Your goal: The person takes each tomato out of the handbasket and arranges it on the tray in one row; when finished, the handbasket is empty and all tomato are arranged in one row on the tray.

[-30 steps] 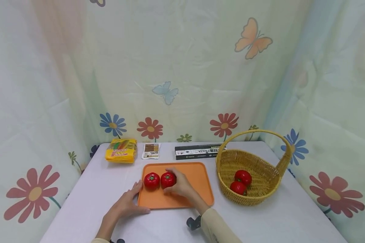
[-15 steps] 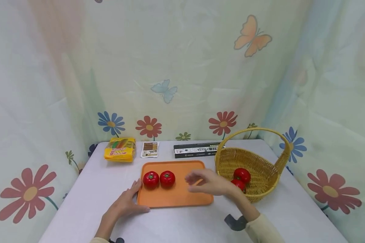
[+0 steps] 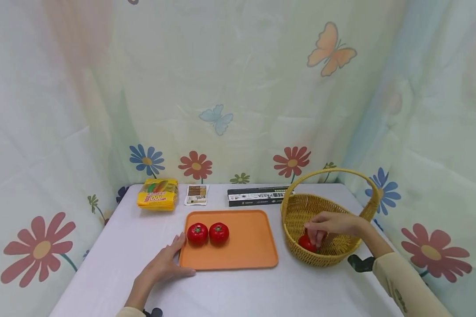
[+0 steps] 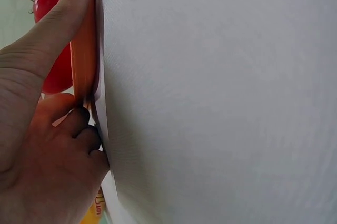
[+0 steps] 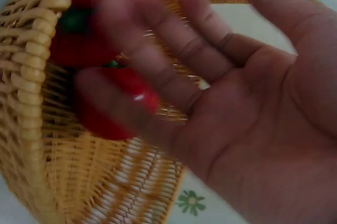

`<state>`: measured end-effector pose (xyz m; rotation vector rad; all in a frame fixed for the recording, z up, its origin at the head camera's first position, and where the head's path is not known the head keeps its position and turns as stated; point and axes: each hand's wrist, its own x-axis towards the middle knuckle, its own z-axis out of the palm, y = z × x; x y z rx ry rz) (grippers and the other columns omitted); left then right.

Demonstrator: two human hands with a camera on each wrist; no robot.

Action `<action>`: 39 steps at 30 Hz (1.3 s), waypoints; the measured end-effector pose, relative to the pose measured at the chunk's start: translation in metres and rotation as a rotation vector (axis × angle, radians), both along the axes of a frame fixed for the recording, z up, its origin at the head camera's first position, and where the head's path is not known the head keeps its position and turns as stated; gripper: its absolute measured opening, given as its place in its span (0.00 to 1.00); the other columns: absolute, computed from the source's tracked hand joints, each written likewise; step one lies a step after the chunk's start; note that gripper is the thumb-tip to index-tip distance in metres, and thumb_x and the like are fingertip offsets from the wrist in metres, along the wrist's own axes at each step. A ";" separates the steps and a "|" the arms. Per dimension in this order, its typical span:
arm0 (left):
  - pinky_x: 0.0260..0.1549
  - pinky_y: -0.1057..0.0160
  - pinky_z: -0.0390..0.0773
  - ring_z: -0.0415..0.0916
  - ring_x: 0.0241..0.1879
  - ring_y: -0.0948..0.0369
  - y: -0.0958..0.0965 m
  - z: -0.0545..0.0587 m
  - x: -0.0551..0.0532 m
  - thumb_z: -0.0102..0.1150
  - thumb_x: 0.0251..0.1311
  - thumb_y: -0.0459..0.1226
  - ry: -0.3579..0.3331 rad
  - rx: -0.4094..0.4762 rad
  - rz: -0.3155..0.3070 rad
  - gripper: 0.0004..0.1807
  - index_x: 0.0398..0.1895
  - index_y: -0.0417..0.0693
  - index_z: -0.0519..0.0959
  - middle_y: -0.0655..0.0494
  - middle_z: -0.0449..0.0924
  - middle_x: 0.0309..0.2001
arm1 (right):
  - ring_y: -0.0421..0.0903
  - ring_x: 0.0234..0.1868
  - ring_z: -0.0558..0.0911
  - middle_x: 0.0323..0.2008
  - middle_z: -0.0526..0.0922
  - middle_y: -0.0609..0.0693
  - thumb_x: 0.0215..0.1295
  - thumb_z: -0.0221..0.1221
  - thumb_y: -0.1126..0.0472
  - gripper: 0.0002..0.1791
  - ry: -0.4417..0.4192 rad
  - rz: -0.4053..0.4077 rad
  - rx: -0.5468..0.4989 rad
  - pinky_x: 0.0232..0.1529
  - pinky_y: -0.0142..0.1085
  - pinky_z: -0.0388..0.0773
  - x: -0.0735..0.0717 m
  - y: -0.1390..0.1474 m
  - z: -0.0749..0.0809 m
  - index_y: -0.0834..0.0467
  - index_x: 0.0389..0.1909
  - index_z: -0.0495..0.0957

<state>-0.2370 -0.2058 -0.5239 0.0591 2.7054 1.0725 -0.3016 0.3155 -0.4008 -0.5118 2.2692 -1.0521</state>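
Note:
My left hand holds the near left corner of an orange tray. In the left wrist view the thumb lies along the tray's edge and the fingers bend at its corner. Two red tomatoes, a left one and a right one, sit side by side on the tray's left half. My right hand reaches into a wicker basket with its fingers spread and loosely bent. The right wrist view has those fingers in front of red tomatoes inside the basket, partly hidden and blurred; no grip shows.
Along the table's back edge lie a yellow packet, a small white and brown sachet and a long black pasta box. The basket's tall handle arches above it. A printed curtain surrounds the table.
My right hand has let go of the right tomato on the tray and moved right into the basket. My left hand stays at the tray corner.

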 end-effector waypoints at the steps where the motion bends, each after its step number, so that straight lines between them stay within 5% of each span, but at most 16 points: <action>1: 0.80 0.30 0.51 0.46 0.85 0.38 0.000 -0.001 -0.001 0.88 0.44 0.55 0.000 -0.003 0.000 0.70 0.88 0.49 0.56 0.40 0.53 0.86 | 0.59 0.52 0.87 0.49 0.89 0.61 0.85 0.54 0.48 0.24 0.031 -0.017 0.013 0.58 0.57 0.87 -0.003 0.000 -0.001 0.66 0.54 0.85; 8: 0.80 0.29 0.50 0.45 0.85 0.38 0.004 0.001 -0.005 0.88 0.44 0.54 -0.003 0.023 -0.004 0.70 0.88 0.50 0.54 0.40 0.51 0.86 | 0.65 0.69 0.76 0.66 0.81 0.64 0.83 0.55 0.42 0.29 0.359 -0.222 0.039 0.72 0.66 0.74 -0.023 -0.010 0.004 0.60 0.69 0.78; 14: 0.80 0.29 0.51 0.46 0.85 0.38 0.003 0.002 -0.002 0.89 0.45 0.53 -0.008 0.011 0.005 0.70 0.88 0.49 0.54 0.40 0.51 0.86 | 0.62 0.67 0.79 0.64 0.83 0.64 0.83 0.58 0.47 0.28 0.344 -0.251 0.008 0.72 0.62 0.76 -0.041 -0.007 -0.001 0.64 0.70 0.77; 21: 0.79 0.29 0.50 0.45 0.85 0.37 0.006 0.000 -0.001 0.89 0.44 0.53 -0.021 0.001 0.010 0.70 0.88 0.51 0.55 0.40 0.51 0.86 | 0.65 0.65 0.81 0.63 0.84 0.67 0.77 0.67 0.53 0.30 0.369 -0.417 -0.031 0.68 0.56 0.81 -0.059 -0.001 -0.030 0.68 0.70 0.76; 31: 0.79 0.29 0.51 0.45 0.85 0.37 0.005 0.004 0.000 0.88 0.44 0.53 -0.012 -0.010 0.014 0.70 0.88 0.51 0.54 0.41 0.51 0.86 | 0.73 0.69 0.76 0.64 0.80 0.75 0.70 0.65 0.76 0.25 0.408 -0.477 -0.069 0.72 0.64 0.73 -0.064 -0.007 -0.041 0.75 0.66 0.76; 39: 0.80 0.30 0.50 0.45 0.85 0.37 0.003 0.000 -0.003 0.89 0.43 0.54 -0.004 -0.014 0.023 0.71 0.89 0.52 0.53 0.41 0.51 0.86 | 0.70 0.70 0.74 0.68 0.76 0.75 0.71 0.69 0.70 0.26 0.328 -0.695 -0.017 0.77 0.63 0.68 -0.071 -0.009 -0.055 0.72 0.68 0.77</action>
